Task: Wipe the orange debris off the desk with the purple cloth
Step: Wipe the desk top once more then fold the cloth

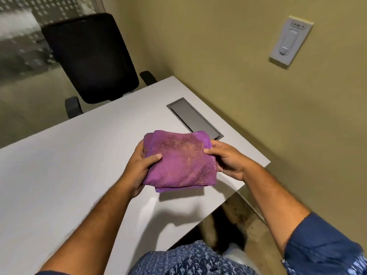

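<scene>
A folded purple cloth [179, 161] is held above the white desk [59, 165], and its top face carries an orange dusty stain. My left hand [139, 167] grips the cloth's left edge, thumb on top and fingers under. My right hand [226, 159] pinches its right edge. The cloth hangs a little above the desk and casts a shadow below it. I see no loose orange debris on the visible desk surface.
A grey cable hatch [193, 118] is set in the desk just beyond the cloth. A black office chair [91, 56] stands at the desk's far side. The wall on the right carries a white switch plate [290, 40]. The desk's right corner [266, 161] lies near my right hand.
</scene>
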Available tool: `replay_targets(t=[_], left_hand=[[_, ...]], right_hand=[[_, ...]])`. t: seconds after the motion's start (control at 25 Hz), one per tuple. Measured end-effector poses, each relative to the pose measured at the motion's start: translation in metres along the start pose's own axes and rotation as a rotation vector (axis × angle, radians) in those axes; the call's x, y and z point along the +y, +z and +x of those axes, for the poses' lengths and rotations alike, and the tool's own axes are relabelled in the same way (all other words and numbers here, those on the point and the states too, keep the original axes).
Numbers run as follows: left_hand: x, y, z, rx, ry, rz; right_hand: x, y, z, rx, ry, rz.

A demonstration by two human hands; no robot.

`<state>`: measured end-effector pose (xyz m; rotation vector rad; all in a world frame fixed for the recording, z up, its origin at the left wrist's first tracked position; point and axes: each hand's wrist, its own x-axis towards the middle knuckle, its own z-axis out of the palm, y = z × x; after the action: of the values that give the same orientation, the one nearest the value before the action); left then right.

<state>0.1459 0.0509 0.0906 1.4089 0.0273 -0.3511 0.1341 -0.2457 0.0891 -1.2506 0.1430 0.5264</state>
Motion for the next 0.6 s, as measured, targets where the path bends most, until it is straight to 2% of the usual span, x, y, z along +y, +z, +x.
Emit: replay_targets(t=[0.12, 0.2, 0.28, 0.4, 0.56, 0.6], left_hand=[[0.001, 0.014, 0.023, 0.142, 0.099, -0.052], [0.0, 0.025, 0.037, 0.24, 0.149, -0.146], [-0.007, 0.04, 0.046, 0.323, 0.067, -0.309], [-0.033, 0.08, 0.059, 0.314, -0.136, -0.517], [-0.063, 0.116, 0.064, 0.403, -0.25, -0.773], [-0.064, 0.122, 0.064, 0.422, -0.251, -0.763]], right_hand=[[-0.026, -0.024, 0.033, -0.054, -0.081, -0.108], [-0.048, -0.047, 0.049, -0.161, -0.172, -0.197], [-0.068, -0.071, 0.06, -0.252, -0.197, -0.318], [-0.092, -0.114, 0.079, -0.382, -0.238, -0.461], [-0.098, -0.152, 0.098, -0.275, -0.19, -0.35], [-0.094, -0.158, 0.102, -0.271, -0.182, -0.338]])
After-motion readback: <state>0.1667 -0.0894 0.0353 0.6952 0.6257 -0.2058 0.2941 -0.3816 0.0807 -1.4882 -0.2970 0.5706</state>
